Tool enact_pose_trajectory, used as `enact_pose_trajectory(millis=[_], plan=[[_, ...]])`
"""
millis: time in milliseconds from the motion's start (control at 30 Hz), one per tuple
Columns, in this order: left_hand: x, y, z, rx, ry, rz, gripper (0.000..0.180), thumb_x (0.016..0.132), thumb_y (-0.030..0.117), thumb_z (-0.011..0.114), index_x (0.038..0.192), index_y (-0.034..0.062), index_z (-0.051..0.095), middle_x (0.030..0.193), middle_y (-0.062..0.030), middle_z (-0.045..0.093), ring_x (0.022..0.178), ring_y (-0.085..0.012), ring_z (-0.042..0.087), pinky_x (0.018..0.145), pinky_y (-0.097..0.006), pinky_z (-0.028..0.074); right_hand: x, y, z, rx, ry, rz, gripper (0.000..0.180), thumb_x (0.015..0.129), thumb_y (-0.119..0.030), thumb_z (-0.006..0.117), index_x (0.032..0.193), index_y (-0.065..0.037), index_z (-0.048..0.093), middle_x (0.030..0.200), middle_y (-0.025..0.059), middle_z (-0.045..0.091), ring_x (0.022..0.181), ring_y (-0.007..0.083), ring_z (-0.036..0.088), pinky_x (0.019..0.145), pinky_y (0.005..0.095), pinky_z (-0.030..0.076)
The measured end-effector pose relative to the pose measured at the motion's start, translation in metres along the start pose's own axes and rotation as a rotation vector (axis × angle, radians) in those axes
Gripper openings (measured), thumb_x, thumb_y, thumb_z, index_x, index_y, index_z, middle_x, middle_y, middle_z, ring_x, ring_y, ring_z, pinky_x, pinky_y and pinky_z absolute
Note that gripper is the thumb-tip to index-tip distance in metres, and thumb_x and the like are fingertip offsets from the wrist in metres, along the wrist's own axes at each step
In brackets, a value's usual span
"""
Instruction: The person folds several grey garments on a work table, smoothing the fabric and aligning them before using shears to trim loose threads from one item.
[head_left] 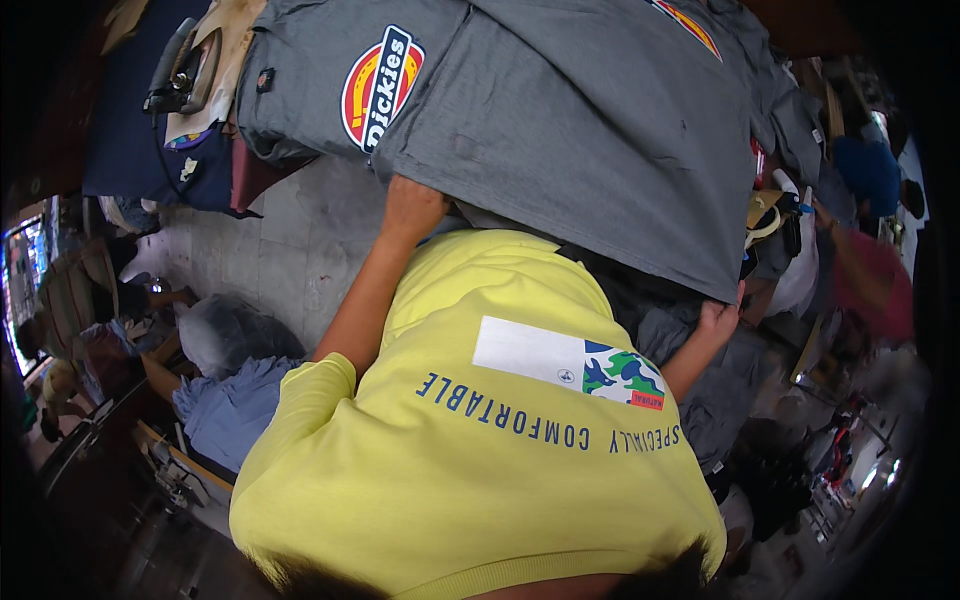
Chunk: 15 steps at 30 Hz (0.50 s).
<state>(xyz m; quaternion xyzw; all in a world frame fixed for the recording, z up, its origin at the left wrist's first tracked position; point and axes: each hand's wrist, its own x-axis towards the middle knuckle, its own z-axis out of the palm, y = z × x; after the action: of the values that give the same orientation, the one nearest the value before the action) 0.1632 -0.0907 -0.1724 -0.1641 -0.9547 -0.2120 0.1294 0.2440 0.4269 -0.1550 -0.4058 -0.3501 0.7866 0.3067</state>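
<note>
A large grey shirt (590, 130) with a round red-and-yellow badge print lies spread across the work surface in front of me. My left hand (410, 208) reaches to its near edge, and the fingers are hidden under the fabric. My right hand (720, 320) pinches the shirt's lower right corner. My own yellow T-shirt (470, 440) fills the lower middle of the view. More grey garments (730, 390) are piled under my right forearm.
A clothes iron (180, 65) rests on a padded board at the top left, beside navy cloth (130, 130). Tiled floor (290, 250) shows on the left, with bluish clothes (230, 405) heaped there. Another person in a red sleeve (870, 285) is at the right.
</note>
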Motion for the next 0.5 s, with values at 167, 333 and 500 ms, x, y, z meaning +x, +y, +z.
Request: enact_pose_trajectory(millis=[167,333,500], plan=[[-0.001,-0.003,-0.003,0.007,-0.021,-0.005,0.044,0.063,0.016,0.066,0.103,0.0014,0.056,0.108,-0.0161,0.055,0.102,-0.0336,0.049,0.088,-0.042,0.036,-0.003,0.000,0.000,0.024,-0.018,0.013,0.035,0.089,-0.003,0.030,0.120,-0.006,0.045,0.121,0.0163,0.046,0.107,0.0292,0.048,0.092,0.0416,0.039],[-0.006,-0.004,-0.007,-0.014,-0.056,-0.010,0.045,0.063,0.016,0.067,0.104,0.0011,0.056,0.111,-0.0171,0.053,0.104,-0.0347,0.048,0.089,-0.042,0.036,-0.003,0.002,0.003,0.001,-0.013,-0.026,0.035,0.090,-0.004,0.027,0.121,-0.004,0.042,0.124,0.0197,0.043,0.111,0.0325,0.045,0.095,0.0473,0.036],[-0.002,-0.003,-0.025,-0.073,-0.110,0.011,0.049,0.065,0.014,0.066,0.109,0.0007,0.052,0.117,-0.0172,0.049,0.108,-0.0345,0.045,0.091,-0.041,0.035,-0.012,-0.001,0.002,-0.158,-0.094,-0.116,0.032,0.086,-0.002,0.036,0.116,-0.004,0.047,0.115,0.0153,0.051,0.103,0.0243,0.050,0.087,0.0355,0.041]])
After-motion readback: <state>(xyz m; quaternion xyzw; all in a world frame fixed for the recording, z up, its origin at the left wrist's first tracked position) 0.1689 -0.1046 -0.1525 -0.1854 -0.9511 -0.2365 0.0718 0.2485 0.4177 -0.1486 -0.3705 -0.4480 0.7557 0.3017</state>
